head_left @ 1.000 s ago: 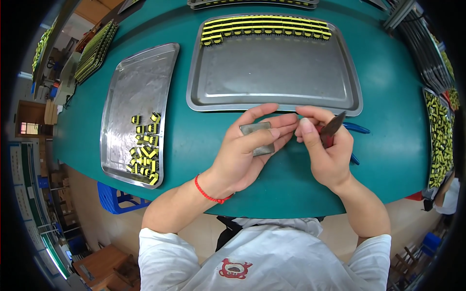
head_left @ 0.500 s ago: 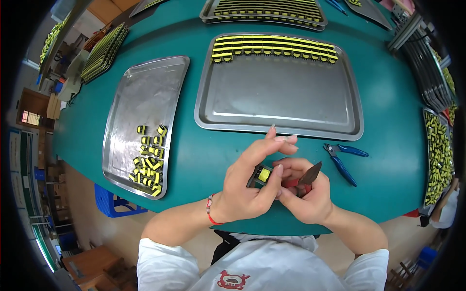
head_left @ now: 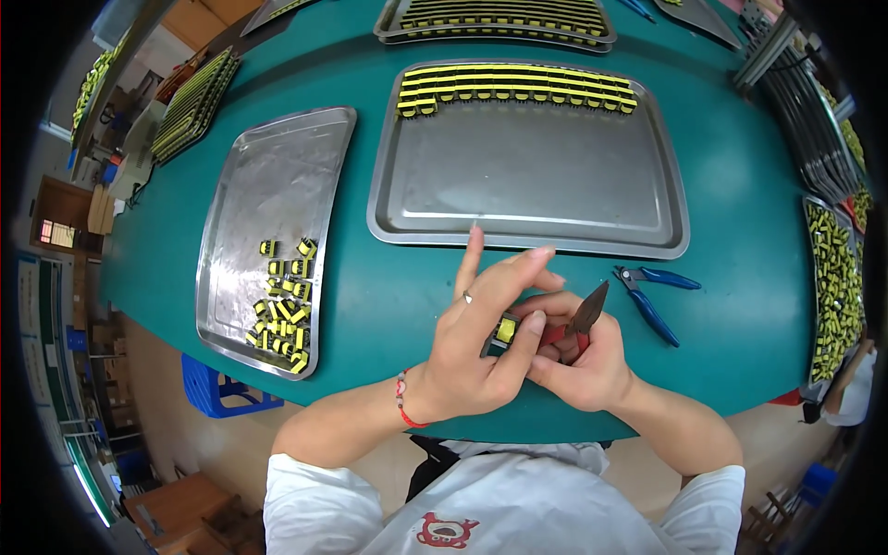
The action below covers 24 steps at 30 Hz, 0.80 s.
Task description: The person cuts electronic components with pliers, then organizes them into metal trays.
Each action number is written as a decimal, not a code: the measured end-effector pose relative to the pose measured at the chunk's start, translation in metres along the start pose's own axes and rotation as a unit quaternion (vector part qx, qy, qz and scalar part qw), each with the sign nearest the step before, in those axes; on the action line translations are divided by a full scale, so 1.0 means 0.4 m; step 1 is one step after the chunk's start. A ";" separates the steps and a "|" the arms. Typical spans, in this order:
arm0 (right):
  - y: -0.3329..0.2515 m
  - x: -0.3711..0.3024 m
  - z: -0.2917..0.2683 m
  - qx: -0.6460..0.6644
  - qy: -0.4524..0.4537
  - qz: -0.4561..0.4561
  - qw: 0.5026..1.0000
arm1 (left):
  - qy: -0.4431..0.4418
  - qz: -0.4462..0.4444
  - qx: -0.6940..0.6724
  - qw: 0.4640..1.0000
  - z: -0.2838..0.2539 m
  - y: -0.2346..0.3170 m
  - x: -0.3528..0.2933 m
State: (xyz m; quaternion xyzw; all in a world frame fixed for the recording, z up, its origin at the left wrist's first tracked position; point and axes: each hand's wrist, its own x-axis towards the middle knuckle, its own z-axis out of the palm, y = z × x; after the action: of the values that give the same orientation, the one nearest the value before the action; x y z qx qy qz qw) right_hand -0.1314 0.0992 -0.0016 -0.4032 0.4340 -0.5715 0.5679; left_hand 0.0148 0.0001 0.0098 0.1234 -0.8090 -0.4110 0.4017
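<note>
My left hand [head_left: 476, 347] pinches a small black and yellow component [head_left: 505, 330] between thumb and fingers, low over the green table [head_left: 388, 296] near its front edge. My right hand [head_left: 583, 365] is closed around red-handled pliers [head_left: 581, 319], whose dark jaws point up and right beside the component. The two hands touch each other. A red string bracelet sits on my left wrist.
A large steel tray [head_left: 532, 176] with rows of yellow components along its far edge lies ahead. A narrower steel tray [head_left: 264, 213] at left holds several loose yellow and black parts. Blue-handled cutters [head_left: 652, 296] lie at right. More filled trays ring the table.
Both hands have drawn back from the large tray toward the table's front edge. The yellow component now shows in my left fingers, with the pliers kept beside it.
</note>
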 end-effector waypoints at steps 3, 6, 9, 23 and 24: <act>0.020 0.006 -0.009 -0.043 0.005 -0.046 0.998 | -0.044 -0.020 0.007 0.999 -0.008 0.023 0.010; 0.031 0.013 -0.015 -0.095 0.016 -0.091 0.991 | -0.097 -0.021 0.028 0.995 -0.021 0.019 0.015; 0.023 0.026 -0.021 -0.151 0.012 -0.086 0.985 | -0.137 -0.017 0.103 0.985 -0.028 0.018 0.022; 0.028 0.031 -0.019 -0.038 0.021 -0.082 0.996 | -0.063 -0.020 -0.018 0.998 -0.010 0.004 0.009; 0.028 0.030 -0.021 -0.038 0.022 -0.082 0.996 | -0.089 -0.017 -0.020 0.996 -0.011 -0.001 0.008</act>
State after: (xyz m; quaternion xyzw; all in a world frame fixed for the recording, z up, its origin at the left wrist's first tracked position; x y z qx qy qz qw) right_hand -0.1365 0.0879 -0.0154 -0.4465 0.4332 -0.6078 0.4935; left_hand 0.0159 -0.0044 0.0128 0.0921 -0.8310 -0.4433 0.3231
